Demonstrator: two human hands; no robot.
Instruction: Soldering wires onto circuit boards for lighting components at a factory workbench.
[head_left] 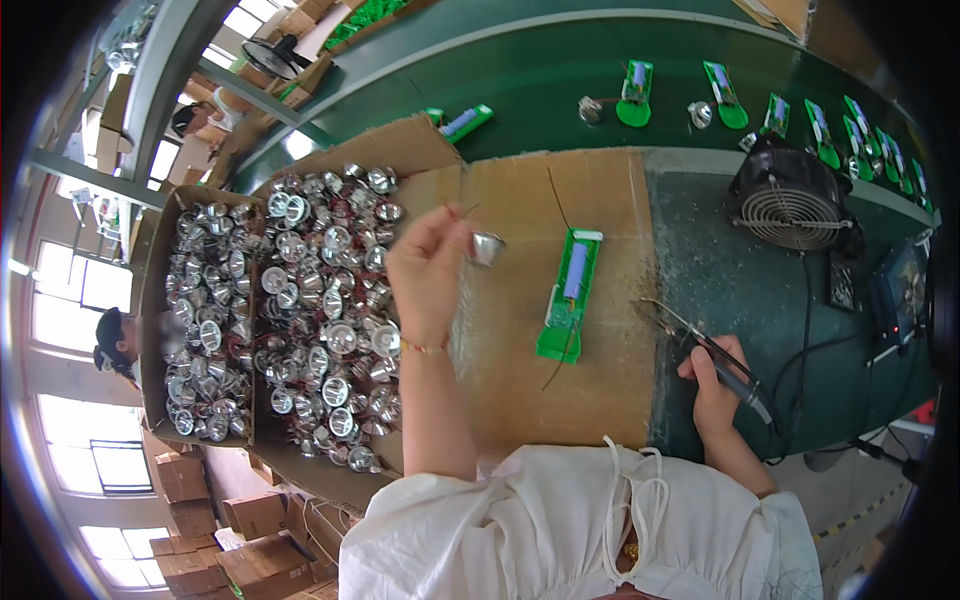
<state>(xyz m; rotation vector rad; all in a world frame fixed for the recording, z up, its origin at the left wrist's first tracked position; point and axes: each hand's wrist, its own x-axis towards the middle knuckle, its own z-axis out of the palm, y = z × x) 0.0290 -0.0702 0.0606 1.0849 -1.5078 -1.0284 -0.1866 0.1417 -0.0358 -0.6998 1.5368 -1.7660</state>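
Housing (569,312) on cardboard (500,370), reflectors (340,340) left (in boxes (320,480)), fan (795,210) right — conveyor (540,95) behind

Green casing (551,343), lilac cylinder (576,268)

Bright windows (75,440) line a pale wall (60,376) along the left rim. Grey metal framing (160,90) stands at upper left near a fan (270,58). A long green worktop (540,108) spans the top. Cardboard cartons (265,568) lie stacked lower left; striped tape (862,514) crosses the floor (838,490) lower right.

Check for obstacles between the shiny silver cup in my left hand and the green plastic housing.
Nothing visible stands between the shiny silver cup and the green plastic housing; only flat brown cardboard shows between them.
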